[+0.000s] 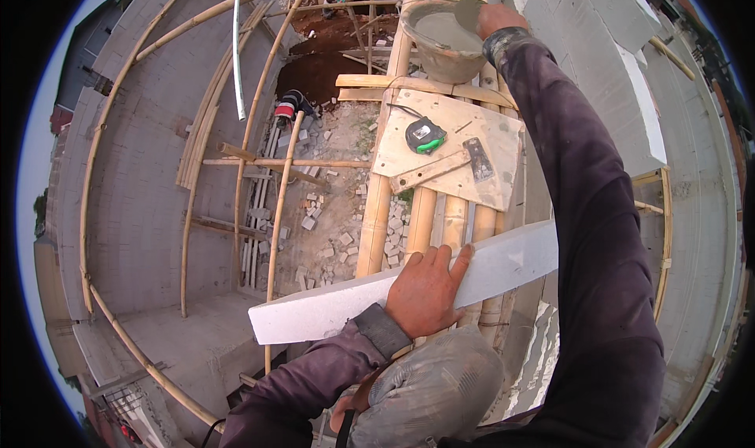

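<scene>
My left hand (425, 292) is closed over the top edge of a long white lightweight concrete block (318, 310), which stands on its narrow side across the bamboo poles by my knee. At the far end of my stretched arm, my right hand (502, 20) grips a trowel (469, 14), its handle hidden in the fist. The blade is over the rim of a bucket (447, 64) of grey wet mortar (445, 31). Between the hands lies a board (413, 161) carrying a black and green tape measure (425, 136) and a hammer-like tool with a flat wooden handle (431, 171).
Bamboo poles (376, 232) form the scaffold deck. Below on the left, rubble (346, 239) covers the ground, and a person (292, 106) is down there. Upright bamboo (285, 204) rises on the left. A pale block wall (602, 78) borders the right side.
</scene>
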A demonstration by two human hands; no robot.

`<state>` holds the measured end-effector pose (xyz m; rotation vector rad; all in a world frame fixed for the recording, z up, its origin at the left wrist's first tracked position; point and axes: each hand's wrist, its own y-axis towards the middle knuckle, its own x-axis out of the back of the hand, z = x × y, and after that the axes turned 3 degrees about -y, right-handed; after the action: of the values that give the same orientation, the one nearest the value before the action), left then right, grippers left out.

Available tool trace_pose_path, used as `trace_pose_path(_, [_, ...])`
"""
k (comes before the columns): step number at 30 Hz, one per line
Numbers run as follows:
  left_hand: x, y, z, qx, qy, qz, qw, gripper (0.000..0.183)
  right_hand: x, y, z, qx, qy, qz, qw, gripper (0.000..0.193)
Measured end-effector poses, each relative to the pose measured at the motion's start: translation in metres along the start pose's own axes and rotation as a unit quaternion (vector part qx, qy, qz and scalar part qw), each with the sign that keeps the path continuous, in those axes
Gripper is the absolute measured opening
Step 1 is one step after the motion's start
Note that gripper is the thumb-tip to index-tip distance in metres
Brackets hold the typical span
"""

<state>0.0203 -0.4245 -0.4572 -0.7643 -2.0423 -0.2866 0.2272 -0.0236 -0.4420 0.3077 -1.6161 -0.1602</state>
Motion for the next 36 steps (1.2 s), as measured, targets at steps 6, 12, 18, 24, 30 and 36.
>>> trace_pose_path(6, [0.001,-0.001,0.005,0.007,-0.027,0.000,1.000,0.091,-0.044,0.052,0.017,0.062,0.030,0.200,0.977,0.028])
trace_pose_path(12, [0.004,0.000,0.002,0.015,-0.028,0.006,0.999,0.091,-0.007,0.028,-0.030,-0.253,0.483,0.319,0.775,0.022])
trace_pose_path(18, [0.001,-0.001,0.000,0.009,-0.014,-0.002,1.000,0.089,0.015,0.015,-0.046,-0.285,0.543,0.249,0.750,0.021])
trace_pose_path(24, [-0.005,-0.006,0.000,0.002,-0.002,-0.054,0.999,0.088,0.009,0.016,-0.055,-0.267,0.499,0.231,0.791,0.020])
trace_pose_path(30, [-0.007,-0.007,0.002,-0.011,0.001,-0.057,0.998,0.092,0.021,0.008,-0.065,-0.302,0.612,0.207,0.701,0.019])
trace_pose_path(36, [-0.005,-0.007,0.003,-0.002,-0.002,-0.033,0.999,0.092,0.090,-0.068,-0.105,-0.248,0.696,0.267,0.619,0.022])
